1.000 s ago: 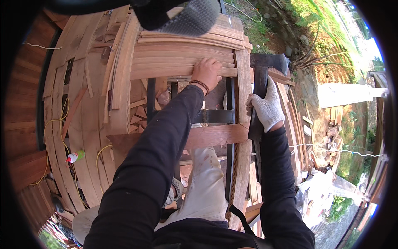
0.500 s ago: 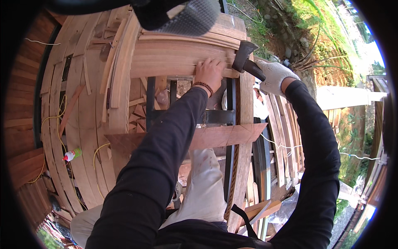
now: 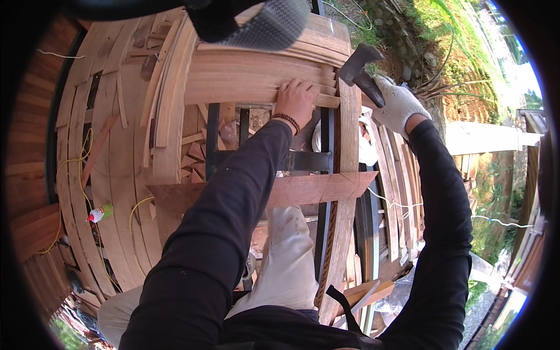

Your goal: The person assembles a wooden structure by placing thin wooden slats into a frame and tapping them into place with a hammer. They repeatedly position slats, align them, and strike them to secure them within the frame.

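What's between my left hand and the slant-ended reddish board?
In the head view, a dark metal crossbar runs between your left hand and the board.

No text, labels or numbers legible.

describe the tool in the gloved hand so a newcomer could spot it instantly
Find the row of brown wooden boards at top centre, under the bare left hand. Near its right end, the right hand in a white knit glove grips a dark, broad-headed hatchet-like tool. Its very dark head and handle set it apart from those brown boards.
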`<action>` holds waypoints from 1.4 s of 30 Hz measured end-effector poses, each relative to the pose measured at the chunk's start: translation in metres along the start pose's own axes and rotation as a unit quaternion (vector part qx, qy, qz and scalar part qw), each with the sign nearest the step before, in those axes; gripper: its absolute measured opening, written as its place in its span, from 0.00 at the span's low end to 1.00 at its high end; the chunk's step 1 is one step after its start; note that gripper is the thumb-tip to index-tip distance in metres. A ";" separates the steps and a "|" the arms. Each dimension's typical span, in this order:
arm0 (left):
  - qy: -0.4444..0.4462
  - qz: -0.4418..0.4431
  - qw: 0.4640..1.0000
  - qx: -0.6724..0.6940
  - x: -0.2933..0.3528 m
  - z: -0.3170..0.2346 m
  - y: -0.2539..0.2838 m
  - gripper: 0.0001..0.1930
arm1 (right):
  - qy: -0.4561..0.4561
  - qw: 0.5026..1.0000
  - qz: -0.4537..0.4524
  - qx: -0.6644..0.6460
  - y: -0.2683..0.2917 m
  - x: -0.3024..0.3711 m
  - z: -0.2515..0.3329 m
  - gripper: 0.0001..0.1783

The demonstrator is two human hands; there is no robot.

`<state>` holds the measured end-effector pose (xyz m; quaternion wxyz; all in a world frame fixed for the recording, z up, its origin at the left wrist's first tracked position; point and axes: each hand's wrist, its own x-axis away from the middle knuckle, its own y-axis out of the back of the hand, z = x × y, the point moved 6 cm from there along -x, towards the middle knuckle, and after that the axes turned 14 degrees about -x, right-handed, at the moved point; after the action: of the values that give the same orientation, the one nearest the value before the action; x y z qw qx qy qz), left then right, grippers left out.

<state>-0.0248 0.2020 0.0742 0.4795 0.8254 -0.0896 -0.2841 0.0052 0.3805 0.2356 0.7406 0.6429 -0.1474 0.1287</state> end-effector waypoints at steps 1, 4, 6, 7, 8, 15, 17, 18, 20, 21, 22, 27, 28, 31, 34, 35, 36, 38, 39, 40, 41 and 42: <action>-0.003 -0.009 1.000 -0.001 0.001 0.000 0.001 0.18 | 0.021 1.000 -0.005 0.008 -0.003 0.001 -0.001 0.33; -0.009 -0.019 1.000 0.012 0.003 0.003 0.002 0.17 | 0.018 0.999 0.048 0.018 -0.013 -0.003 -0.003 0.38; -0.013 -0.019 0.999 0.024 0.004 0.003 0.003 0.17 | 0.017 0.999 0.016 -0.024 -0.008 -0.001 -0.005 0.37; -0.015 -0.019 0.999 0.029 0.004 0.003 0.004 0.17 | 0.013 0.998 -0.006 -0.058 -0.007 0.004 -0.004 0.36; -0.017 -0.019 0.999 0.034 0.003 0.002 0.005 0.18 | 0.005 0.998 0.002 -0.059 -0.008 0.006 -0.002 0.36; -0.029 -0.036 0.997 0.057 0.008 0.007 0.003 0.18 | 0.021 0.999 -0.010 -0.031 -0.017 0.011 -0.006 0.41; -0.027 -0.034 0.997 0.060 0.008 0.008 0.003 0.18 | -0.003 1.000 0.002 -0.027 -0.019 0.017 0.003 0.42; -0.030 -0.033 0.997 0.058 0.008 0.009 0.002 0.18 | 0.003 1.000 0.020 0.003 -0.024 0.017 0.007 0.44; -0.035 -0.031 0.998 0.053 0.010 0.012 0.001 0.19 | -0.020 0.998 0.055 0.011 -0.021 0.020 0.011 0.45; -0.034 -0.037 0.997 0.059 0.010 0.011 0.002 0.19 | -0.029 0.999 0.024 -0.015 -0.020 0.023 0.009 0.43; -0.032 -0.042 0.996 0.065 0.010 0.010 0.003 0.19 | -0.037 0.998 -0.007 -0.041 -0.022 0.027 0.004 0.41; -0.038 -0.050 0.996 0.070 0.010 0.010 0.003 0.19 | 0.016 0.999 0.043 0.000 -0.037 0.030 0.007 0.43; -0.038 -0.050 0.996 0.070 0.011 0.010 0.003 0.19 | 0.007 1.000 0.021 -0.014 -0.037 0.031 0.006 0.43; -0.029 -0.036 0.996 0.079 0.010 0.010 0.001 0.18 | -0.018 0.997 -0.051 -0.059 -0.034 0.035 0.003 0.44; -0.035 -0.053 0.995 0.081 0.011 0.012 0.003 0.18 | -0.008 1.000 -0.004 0.007 -0.033 0.030 0.013 0.45; -0.040 -0.066 0.994 0.080 0.012 0.013 0.004 0.18 | -0.017 1.000 -0.001 -0.007 -0.029 0.029 0.014 0.45; -0.040 -0.066 0.994 0.080 0.012 0.012 0.004 0.18 | -0.026 0.999 0.004 -0.018 -0.025 0.029 0.012 0.44; -0.038 -0.066 0.994 0.081 0.011 0.008 0.005 0.18 | -0.029 0.999 -0.019 -0.030 -0.025 0.025 0.001 0.43; -0.039 -0.062 0.994 0.076 0.011 0.008 0.006 0.18 | -0.018 1.000 -0.002 -0.011 -0.030 0.023 0.002 0.43; -0.040 -0.059 0.995 0.072 0.011 0.008 0.006 0.18 | -0.008 1.000 0.014 0.008 -0.034 0.022 0.003 0.43; -0.042 -0.055 0.995 0.068 0.011 0.007 0.007 0.18 | 0.003 0.999 0.030 0.027 -0.037 0.022 0.006 0.43; -0.044 -0.055 0.995 0.070 0.011 0.008 0.008 0.18 | -0.005 0.999 0.042 0.023 -0.034 0.023 0.012 0.42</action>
<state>-0.0189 0.1875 0.0733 0.4002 0.8470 -0.0850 -0.3395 0.0383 0.3641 0.2147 0.7185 0.6538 -0.1756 0.1599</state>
